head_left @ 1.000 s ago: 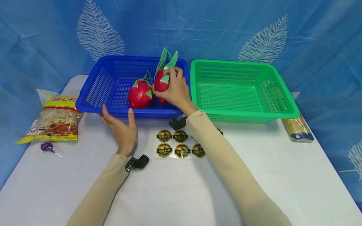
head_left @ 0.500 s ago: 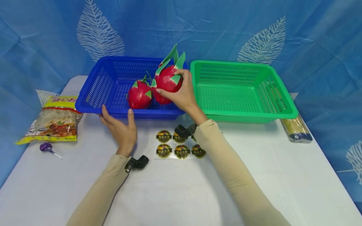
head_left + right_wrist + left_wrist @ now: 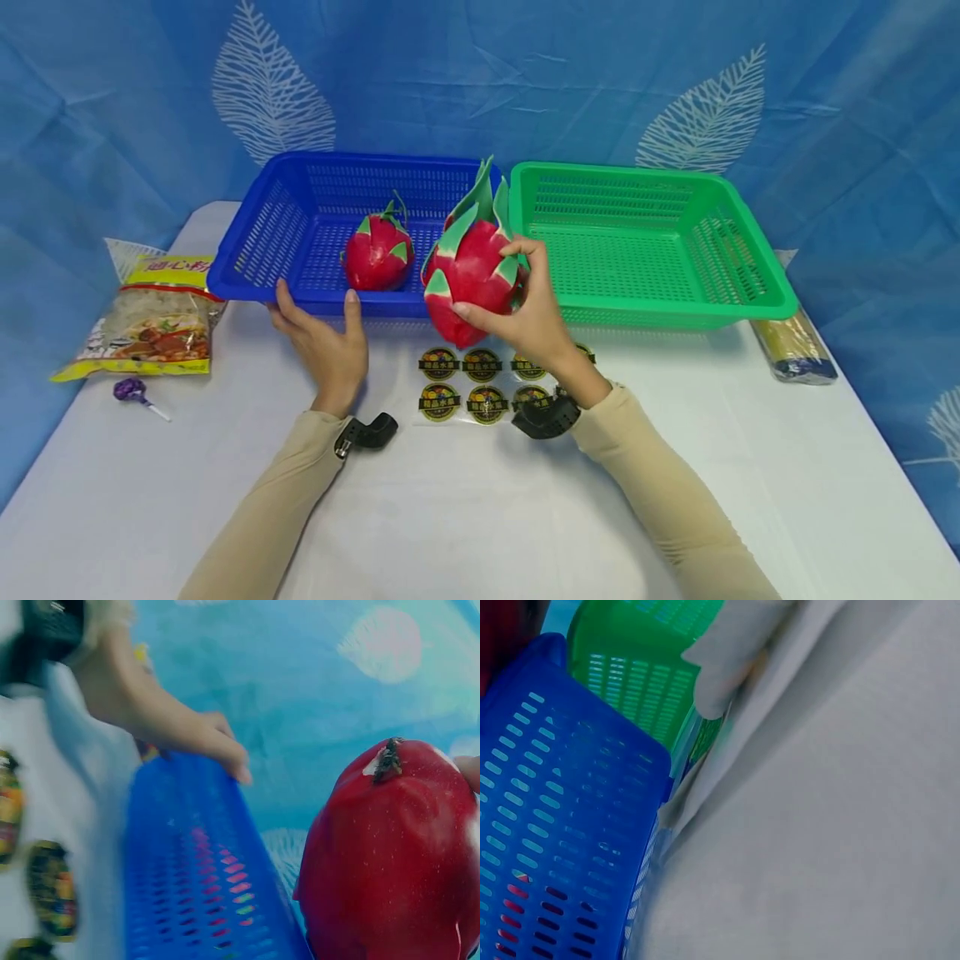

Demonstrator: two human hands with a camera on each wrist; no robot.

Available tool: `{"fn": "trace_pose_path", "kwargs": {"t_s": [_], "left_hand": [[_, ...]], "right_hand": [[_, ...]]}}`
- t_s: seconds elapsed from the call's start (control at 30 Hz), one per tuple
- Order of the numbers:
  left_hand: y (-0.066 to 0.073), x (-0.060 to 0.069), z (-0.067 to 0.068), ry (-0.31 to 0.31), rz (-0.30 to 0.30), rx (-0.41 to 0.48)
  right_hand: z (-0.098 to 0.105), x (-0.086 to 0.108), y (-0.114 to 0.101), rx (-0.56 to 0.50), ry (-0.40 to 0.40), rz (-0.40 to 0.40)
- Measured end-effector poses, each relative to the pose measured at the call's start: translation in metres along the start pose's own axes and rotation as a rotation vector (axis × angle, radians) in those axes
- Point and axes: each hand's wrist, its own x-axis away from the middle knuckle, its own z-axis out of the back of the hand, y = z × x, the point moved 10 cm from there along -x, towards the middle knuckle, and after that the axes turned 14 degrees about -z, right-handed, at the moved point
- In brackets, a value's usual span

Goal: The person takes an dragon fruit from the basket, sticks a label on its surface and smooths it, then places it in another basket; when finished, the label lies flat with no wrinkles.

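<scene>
My right hand (image 3: 528, 312) grips a red dragon fruit (image 3: 474, 271) with green-tipped scales, thumb in front and fingers at its right side. It is held over the front right corner of the blue basket (image 3: 300, 293). In the right wrist view the underside of that dragon fruit (image 3: 390, 847) shows its dark stem end. A second, smaller dragon fruit (image 3: 377, 254) lies inside the blue basket. At the basket's front rim, my left hand (image 3: 326, 354) rests with fingers and thumb spread. The left wrist view shows the basket's slotted wall (image 3: 562, 802) but not the left hand.
A green basket (image 3: 622, 312) stands right of the blue one. A sheet of round fruit stickers (image 3: 487, 404) lies in front. At left are a macaroni bag (image 3: 153, 321) and a purple lollipop (image 3: 131, 390). A golden package (image 3: 797, 346) lies under the green basket's right end.
The right hand has lifted the larger dragon fruit from the blue basket and brought it forward and to the right. The left hand has stayed at the rim.
</scene>
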Motion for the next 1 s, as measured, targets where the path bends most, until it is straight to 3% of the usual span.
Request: {"fn": "trace_pose_path", "kwargs": {"t_s": [0.27, 0.63, 0.83, 1.0], "left_hand": [[0.0, -0.001, 0.001, -0.006, 0.002, 0.006], [0.003, -0.001, -0.002, -0.01, -0.007, 0.009], [0.002, 0.0, -0.001, -0.009, -0.007, -0.003], [0.001, -0.001, 0.001, -0.005, -0.005, -0.01]], "right_hand": [[0.002, 0.058, 0.013, 0.095, -0.097, 0.058], [0.003, 0.121, 0.049, 0.254, -0.165, 0.048], [-0.003, 0.153, 0.062, 0.272, -0.224, 0.082], [-0.01, 0.17, 0.065, 0.24, -0.253, 0.091]]}}
